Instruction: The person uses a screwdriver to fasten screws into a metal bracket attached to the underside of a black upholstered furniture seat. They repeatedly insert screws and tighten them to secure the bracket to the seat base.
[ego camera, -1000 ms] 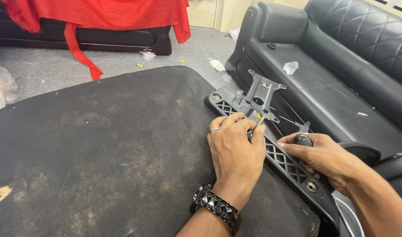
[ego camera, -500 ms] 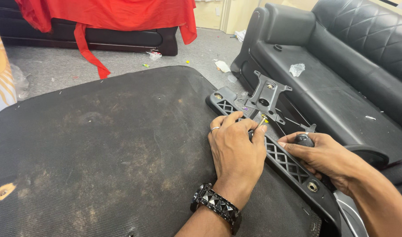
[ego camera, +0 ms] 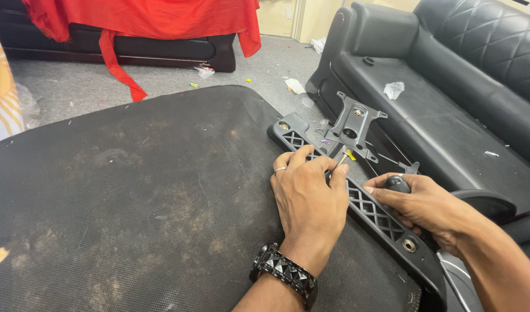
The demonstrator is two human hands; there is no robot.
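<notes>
Plastic lattice bracket (ego camera: 369, 211), black and long, lay along the right edge of the dark upholstered seat bottom (ego camera: 138, 190), and a metal mounting plate (ego camera: 353, 122) stood up at its far end. Our left hand (ego camera: 309, 199) rested on the bracket, and its fingers pinched a small thin tool (ego camera: 341, 160) with a yellow mark. Our right hand (ego camera: 422, 205) was closed around a black knob (ego camera: 397, 183) just beside the bracket. A black leather sofa (ego camera: 450, 86) stood to the right.
</notes>
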